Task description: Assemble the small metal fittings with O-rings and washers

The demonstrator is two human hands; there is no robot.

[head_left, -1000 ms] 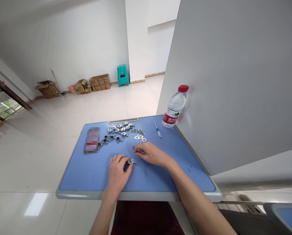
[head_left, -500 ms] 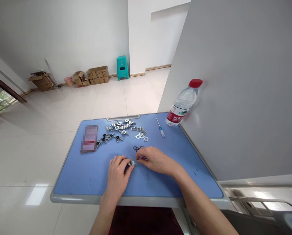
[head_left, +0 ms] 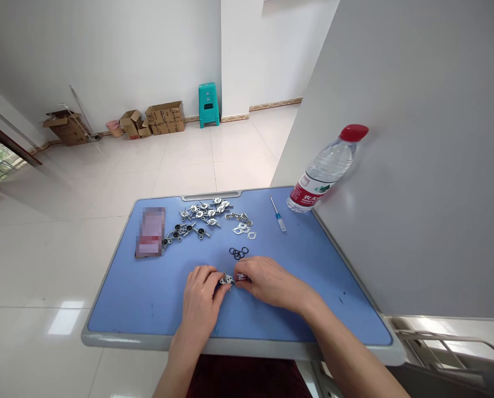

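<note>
my left hand [head_left: 200, 293] holds metal fitting [head_left: 226, 279] | right hand [head_left: 271, 282] pinches small shiny part [head_left: 241, 277] just beside it | next needs steady grip

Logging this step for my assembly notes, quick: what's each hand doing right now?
Left hand: closed, holding a small metal fitting.
Right hand: closed, pinching a small shiny part, too small to identify.

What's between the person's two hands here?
In the head view, a small metal fitting sits between the left hand and right hand, with a small shiny piece at the right fingertips.
</note>
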